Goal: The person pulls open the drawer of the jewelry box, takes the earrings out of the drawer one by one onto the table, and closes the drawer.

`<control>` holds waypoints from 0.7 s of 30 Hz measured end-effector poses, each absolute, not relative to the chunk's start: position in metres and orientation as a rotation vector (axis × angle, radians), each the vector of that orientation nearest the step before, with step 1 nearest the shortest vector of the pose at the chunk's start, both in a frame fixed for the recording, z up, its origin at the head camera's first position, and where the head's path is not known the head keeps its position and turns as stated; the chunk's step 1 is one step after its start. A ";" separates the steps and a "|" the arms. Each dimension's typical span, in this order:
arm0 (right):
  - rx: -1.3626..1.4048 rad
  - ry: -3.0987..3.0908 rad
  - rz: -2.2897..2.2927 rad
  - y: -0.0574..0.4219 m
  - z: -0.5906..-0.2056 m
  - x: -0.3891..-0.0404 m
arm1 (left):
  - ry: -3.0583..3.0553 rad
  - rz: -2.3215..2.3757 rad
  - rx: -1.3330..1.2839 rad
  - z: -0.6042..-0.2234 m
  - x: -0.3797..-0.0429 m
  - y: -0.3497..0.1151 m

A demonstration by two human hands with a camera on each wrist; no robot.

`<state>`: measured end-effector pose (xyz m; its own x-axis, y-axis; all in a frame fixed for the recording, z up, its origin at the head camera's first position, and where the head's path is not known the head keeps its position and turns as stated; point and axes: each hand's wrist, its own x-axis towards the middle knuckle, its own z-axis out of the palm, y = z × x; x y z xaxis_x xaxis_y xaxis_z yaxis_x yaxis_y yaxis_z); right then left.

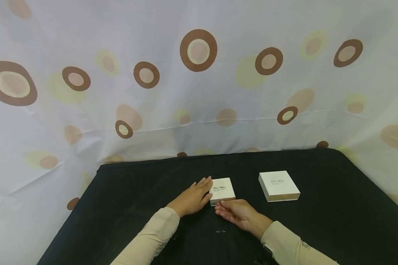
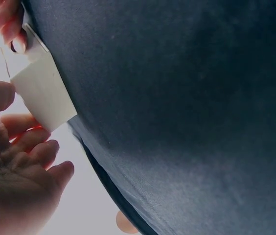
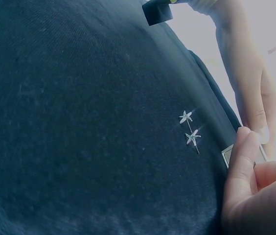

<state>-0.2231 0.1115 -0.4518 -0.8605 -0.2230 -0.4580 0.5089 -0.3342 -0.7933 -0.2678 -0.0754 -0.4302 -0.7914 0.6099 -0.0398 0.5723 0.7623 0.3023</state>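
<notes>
A small white gift box (image 1: 222, 188) with dark script on its lid lies on the black cloth in the middle. My left hand (image 1: 195, 197) holds its left side, with thumb and fingers against the box (image 2: 45, 93) in the left wrist view. At the box's near edge, my right hand (image 1: 237, 213) pinches the front with thumb and fingertips; what exactly lies between them is partly hidden. Two silver starfish-shaped pieces with thin posts, seemingly stud earrings (image 3: 192, 137), lie on the cloth nearer me than the box.
A larger white gift box (image 1: 279, 186) stands to the right on the black-covered table (image 1: 335, 228). Behind the table hangs a pale curtain (image 1: 199, 95) with brown circles. A black block-like item (image 3: 157, 12) shows near the left arm in the right wrist view.
</notes>
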 end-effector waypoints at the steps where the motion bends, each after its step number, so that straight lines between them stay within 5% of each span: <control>1: 0.370 1.462 -2.219 0.112 -0.452 -0.223 | 2.821 0.421 0.951 -0.430 -0.268 -0.075; 21: 0.337 1.457 -2.226 0.114 -0.454 -0.221 | 2.819 0.424 0.990 -0.433 -0.268 -0.074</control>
<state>-0.2213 0.1136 -0.4535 -0.8663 -0.2392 -0.4387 0.4977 -0.3366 -0.7994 -0.2683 -0.0736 -0.4328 -0.7779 0.6279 -0.0239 0.5931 0.7463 0.3021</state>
